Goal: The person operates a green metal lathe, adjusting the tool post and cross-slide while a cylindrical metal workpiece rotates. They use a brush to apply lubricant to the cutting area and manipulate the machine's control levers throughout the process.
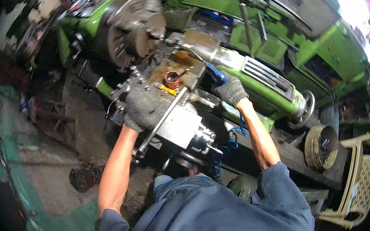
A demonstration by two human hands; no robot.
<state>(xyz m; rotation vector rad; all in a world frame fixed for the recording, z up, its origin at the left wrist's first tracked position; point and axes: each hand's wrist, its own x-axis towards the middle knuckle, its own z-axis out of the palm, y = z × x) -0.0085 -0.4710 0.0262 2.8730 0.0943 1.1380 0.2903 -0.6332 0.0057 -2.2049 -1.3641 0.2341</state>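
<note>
My right hand [232,90], in a grey knitted glove, grips a blue air blow gun [216,74] over the lathe bed; its thin nozzle points toward the chuck. My left hand [144,107], gloved alike, lies palm down over the tool post [130,83], fingers stretched toward its bolts and slightly blurred. Beside that hand a long metal bar [162,123] slants across the carriage [177,126]. Between my hands stand a small reddish pot [171,80] with a stick-like thing in it and a yellow object [168,90] of unclear kind.
The large lathe chuck [133,32] is at the far left, the green tailstock [262,76] with its handwheel [303,110] at the right. A coiled blue hose [236,137] hangs in front of the bed. A round metal drum [321,147] and a beige plastic chair [360,181] stand right.
</note>
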